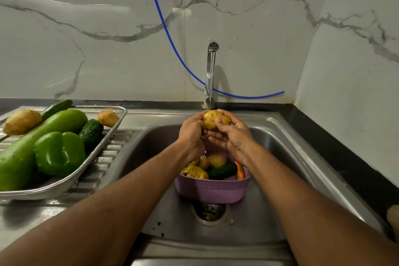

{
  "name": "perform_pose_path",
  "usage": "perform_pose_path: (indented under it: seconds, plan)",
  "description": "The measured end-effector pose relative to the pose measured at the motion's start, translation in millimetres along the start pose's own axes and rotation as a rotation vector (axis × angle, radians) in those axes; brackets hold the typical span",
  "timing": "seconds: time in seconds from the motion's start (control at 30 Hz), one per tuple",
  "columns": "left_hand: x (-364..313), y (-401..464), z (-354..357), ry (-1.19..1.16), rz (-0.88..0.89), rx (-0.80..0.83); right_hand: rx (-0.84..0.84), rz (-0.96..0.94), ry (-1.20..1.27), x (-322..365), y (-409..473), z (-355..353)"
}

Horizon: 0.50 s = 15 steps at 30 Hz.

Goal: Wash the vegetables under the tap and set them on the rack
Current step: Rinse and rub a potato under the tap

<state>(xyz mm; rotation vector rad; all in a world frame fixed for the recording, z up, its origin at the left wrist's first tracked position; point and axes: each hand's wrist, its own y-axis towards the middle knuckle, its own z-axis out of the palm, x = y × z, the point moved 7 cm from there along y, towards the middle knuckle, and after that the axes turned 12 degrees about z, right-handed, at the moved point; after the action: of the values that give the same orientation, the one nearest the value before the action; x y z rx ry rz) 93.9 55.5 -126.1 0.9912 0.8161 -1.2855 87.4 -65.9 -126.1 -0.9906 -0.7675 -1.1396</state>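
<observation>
Currently I hold 1 potato (212,119) under the tap (210,75) stream, left hand (191,134) and right hand (232,136) both gripping it above the basket (212,192). Risk: wet skin slips, dropping it into the sink (280,157), short of the rack (64,183).

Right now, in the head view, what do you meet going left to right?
Green bell pepper on the rack → left hand → potato under the tap → right hand.
</observation>
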Motion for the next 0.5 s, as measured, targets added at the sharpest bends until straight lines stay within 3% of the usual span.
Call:
perform_pose_path:
  seconds: [0.2, 0.27, 0.33, 0.43, 0.5]
  plan:
    - [-1.4, -2.4, 5.2, -0.030, 0.036, 0.023, 0.020, 0.057, 0.140, 0.4, -1.0, -1.0]
    - [-2.9, -2.7, 3.2, -0.015, 0.040, 0.030, 0.045, 0.062, 0.083, 2.1, -1.8, -2.5]
    - [-6.5, -3.3, 1.0, 0.027, 0.044, 0.042, -0.006, 0.030, -0.174, 6.9, -4.2, -5.7]
    - [-14.3, -2.9, 1.1, 0.232, 0.134, 0.104, -0.175, -0.142, -0.844, 16.0, -8.9, -10.4]
    - [-14.8, -2.7, 3.3, 0.383, 0.209, 0.152, -0.212, -0.234, -1.003, 14.4, -9.6, -10.3]
